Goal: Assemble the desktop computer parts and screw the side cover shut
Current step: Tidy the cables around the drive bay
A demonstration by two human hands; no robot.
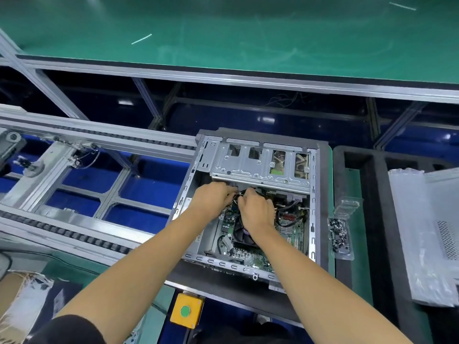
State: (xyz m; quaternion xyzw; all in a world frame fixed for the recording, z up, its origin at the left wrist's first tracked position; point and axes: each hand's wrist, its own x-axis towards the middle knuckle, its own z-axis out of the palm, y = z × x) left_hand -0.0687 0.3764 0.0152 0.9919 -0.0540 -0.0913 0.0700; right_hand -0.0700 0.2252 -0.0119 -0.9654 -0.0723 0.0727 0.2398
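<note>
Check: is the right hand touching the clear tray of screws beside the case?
Apart. The head view shows the right hand inside the case, with the case wall between it and the screw tray.

You're on a factory assy line, electronics/PC build. Evidence: green ESD-type mat (223, 31) on the far bench, alu extrusion frame (62, 175) w/ chain conveyor rails (74, 238) running past your station, yellow box w/ green pushbutton (185, 311) at the bench edge. Open PC chassis (250, 207) sits on a black foam pallet (323, 219), clear tray of screws (339, 235) beside it, bagged side panel (429, 234) at the right.
</note>
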